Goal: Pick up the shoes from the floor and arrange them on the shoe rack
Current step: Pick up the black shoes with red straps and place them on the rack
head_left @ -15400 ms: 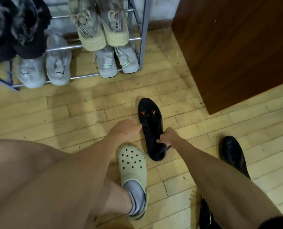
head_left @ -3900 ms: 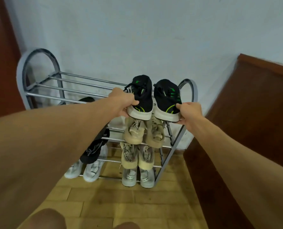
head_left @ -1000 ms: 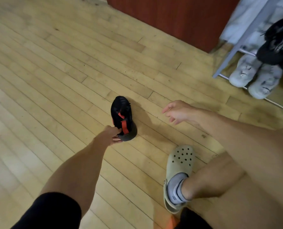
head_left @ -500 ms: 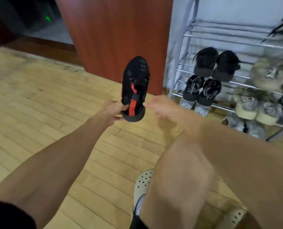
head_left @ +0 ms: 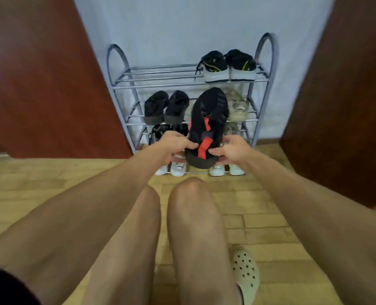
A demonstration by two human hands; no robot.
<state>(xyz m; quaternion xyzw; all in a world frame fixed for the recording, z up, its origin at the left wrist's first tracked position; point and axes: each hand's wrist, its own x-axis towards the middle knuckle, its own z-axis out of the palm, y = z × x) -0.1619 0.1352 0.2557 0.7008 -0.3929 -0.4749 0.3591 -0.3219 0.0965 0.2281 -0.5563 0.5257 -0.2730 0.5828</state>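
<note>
Any lettering on the shoes is too blurred to read; the only markings that show are colours. The black knit sneaker (head_left: 209, 115) is in the air in front of the shoe rack (head_left: 158, 79), toe pointing up and away, with a red tab down its heel and a red tag by the collar. The left hand (head_left: 175, 148) grasps the heel from the left, its fingers (head_left: 190, 146) curled round the edge. The right hand (head_left: 234, 150) grasps the heel from the right, with a thumb on top and the other fingers underneath.

The grey metal rack stands against a pale wall (head_left: 182, 25) between two brown wooden panels (head_left: 39, 84).
- **Top tier:** a black pair with white soles and yellow-green streaks (head_left: 227, 66), at the right end.
- **Second tier:** a plain black pair (head_left: 166, 106) on the left. A beige shoe (head_left: 237, 106) on the right is half hidden by the held sneaker.
- **Third tier:** a dark pair with pale marks (head_left: 158, 131), partly covered by the left hand.
- **Bottom tier:** two white pairs (head_left: 173, 169), of which only the toes show below the hands.

Two bare knees fill the lower middle of the view. A pale perforated clog (head_left: 246, 274) rests on the wooden floor (head_left: 39, 179), and the frame edge cuts off its heel.
</note>
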